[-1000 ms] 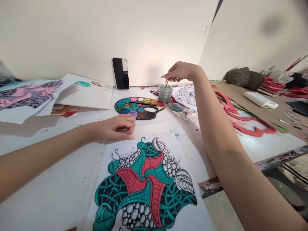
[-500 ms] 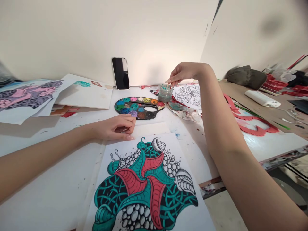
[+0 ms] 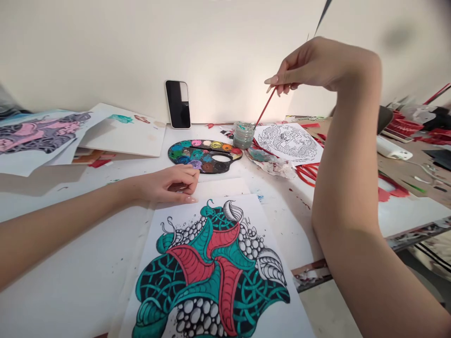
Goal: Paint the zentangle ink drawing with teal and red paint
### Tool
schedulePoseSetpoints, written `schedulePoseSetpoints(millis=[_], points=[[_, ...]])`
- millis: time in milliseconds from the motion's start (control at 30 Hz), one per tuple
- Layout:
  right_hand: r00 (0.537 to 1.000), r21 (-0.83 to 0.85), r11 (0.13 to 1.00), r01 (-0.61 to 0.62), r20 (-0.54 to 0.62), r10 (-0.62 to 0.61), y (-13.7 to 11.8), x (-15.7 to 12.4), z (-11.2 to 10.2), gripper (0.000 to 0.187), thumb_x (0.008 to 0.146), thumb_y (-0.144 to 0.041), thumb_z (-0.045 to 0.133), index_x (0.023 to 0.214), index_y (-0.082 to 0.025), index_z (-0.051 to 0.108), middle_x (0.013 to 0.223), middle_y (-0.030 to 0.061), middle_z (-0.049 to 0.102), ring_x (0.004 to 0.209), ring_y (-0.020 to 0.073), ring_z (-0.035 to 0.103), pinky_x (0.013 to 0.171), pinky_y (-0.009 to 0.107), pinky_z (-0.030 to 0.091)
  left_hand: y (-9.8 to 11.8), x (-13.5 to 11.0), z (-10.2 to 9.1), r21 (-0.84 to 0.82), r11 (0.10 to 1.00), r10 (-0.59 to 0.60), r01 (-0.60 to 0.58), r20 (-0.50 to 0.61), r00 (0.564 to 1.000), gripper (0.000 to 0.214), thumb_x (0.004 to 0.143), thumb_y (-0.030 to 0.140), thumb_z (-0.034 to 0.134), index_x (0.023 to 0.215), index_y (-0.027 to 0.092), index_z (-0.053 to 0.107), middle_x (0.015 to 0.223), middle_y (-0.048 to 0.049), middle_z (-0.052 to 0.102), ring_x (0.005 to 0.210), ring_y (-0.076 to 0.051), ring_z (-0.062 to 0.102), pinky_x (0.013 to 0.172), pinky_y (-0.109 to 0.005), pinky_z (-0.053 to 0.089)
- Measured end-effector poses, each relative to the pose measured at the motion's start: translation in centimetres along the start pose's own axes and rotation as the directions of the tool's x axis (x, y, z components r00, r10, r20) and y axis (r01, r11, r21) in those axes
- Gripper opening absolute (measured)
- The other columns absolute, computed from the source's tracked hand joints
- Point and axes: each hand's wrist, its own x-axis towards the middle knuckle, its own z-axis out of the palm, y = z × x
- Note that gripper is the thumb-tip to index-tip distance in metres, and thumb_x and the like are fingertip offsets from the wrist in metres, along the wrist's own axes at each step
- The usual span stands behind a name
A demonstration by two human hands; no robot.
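Note:
A painted drawing in teal, red and black, with parts left black and white, lies before me. My left hand rests at its top left edge, fingers loosely curled and thumb apart, holding nothing. Up at the right, my right hand pinches a thin red paintbrush that slants down to the left. Its lower end is at the right rim of a glass jar of cloudy water; whether it touches the jar I cannot tell. Left of the jar lies a black paint palette with several colours and a dark brush across it.
A phone leans on the wall. Papers and a board are stacked at left. Beside the jar lie a paint-smeared cloth or paper and a line drawing. Red strips and a white device are at right.
My right hand has risen and moved right, away from the jar, bringing the red paintbrush into clear view. My left hand has stayed in place.

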Motion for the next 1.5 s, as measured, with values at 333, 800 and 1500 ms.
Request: schedulePoseSetpoints(millis=[333,800,1500], points=[[0.832,-0.004,0.932,-0.362,0.451,0.325,3.1,1.6,3.5,0.011,0.091,-0.020,0.072,0.083,-0.014,0.074,0.098,0.0086,0.078,0.091,0.0116,0.073,0.094,0.021,0.056,-0.1,0.1,0.0,0.008,1.000,0.001,-0.001,-0.002,1.000,0.037,0.095,0.040,0.065,0.068,0.019,0.050,0.075,0.0001,0.046,0.072,-0.016,0.041,0.072,-0.033,0.031],[0.766,-0.275,0.871,-0.407,0.416,0.490,0.9,2.6,2.8,0.021,0.086,-0.030,0.079,0.081,-0.010,0.079,0.083,0.0117,0.080,0.092,0.0212,0.076,0.084,0.027,0.057,0.5,-0.2,0.2,-0.002,0.998,-0.064,0.064,-0.026,0.998,0.037,0.097,0.040,0.065,0.070,0.019,0.049,0.074,0.0012,0.046,0.074,-0.016,0.041,0.074,-0.031,0.032],[0.746,-0.231,0.886,-0.402,0.479,0.463,4.3,3.8,2.5,0.038,0.067,-0.055,0.088,0.059,-0.023,0.068,0.076,0.0056,0.076,0.099,0.0312,0.076,0.102,0.047,0.058,-1.3,-1.3,0.8,-0.270,0.921,-0.310,0.281,-0.071,0.948,0.022,0.108,0.043,0.038,0.104,0.023,0.045,0.095,-0.0016,0.046,0.080,-0.015,0.042,0.072,-0.029,0.041]])
